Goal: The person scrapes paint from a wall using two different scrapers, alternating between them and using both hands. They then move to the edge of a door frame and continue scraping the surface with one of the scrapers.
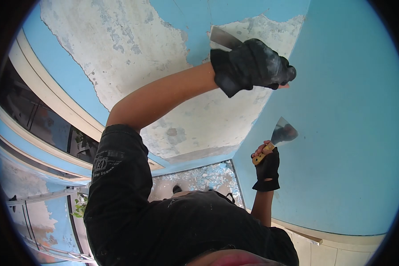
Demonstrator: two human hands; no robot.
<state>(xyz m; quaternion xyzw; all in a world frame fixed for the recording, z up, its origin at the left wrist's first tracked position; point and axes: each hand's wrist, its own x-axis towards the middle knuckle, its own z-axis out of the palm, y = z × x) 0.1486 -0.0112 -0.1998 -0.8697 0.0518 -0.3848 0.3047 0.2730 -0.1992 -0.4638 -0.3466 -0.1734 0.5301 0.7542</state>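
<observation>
My left hand (264,66), in a black fingerless glove, is raised across the peeled wall. It is closed round a scraper whose metal blade (224,38) sticks out past the wrist side of the glove; the handle is hidden behind the hand. Lower on the right, my right hand (268,166), gloved the same way, grips the yellowish handle of a second scraper (284,132). Its wide, shiny blade points up beside the smooth blue wall (337,133). Bare whitish plaster (164,84) shows behind my left arm, bordered by ragged blue paint (186,15).
Paint flakes litter the floor (219,175) by the wall corner, near my feet. A cream-framed window (53,84) is at the left. Below it are a metal ladder (48,196) and a green plant (80,205). A pale ledge (306,235) runs along the lower right.
</observation>
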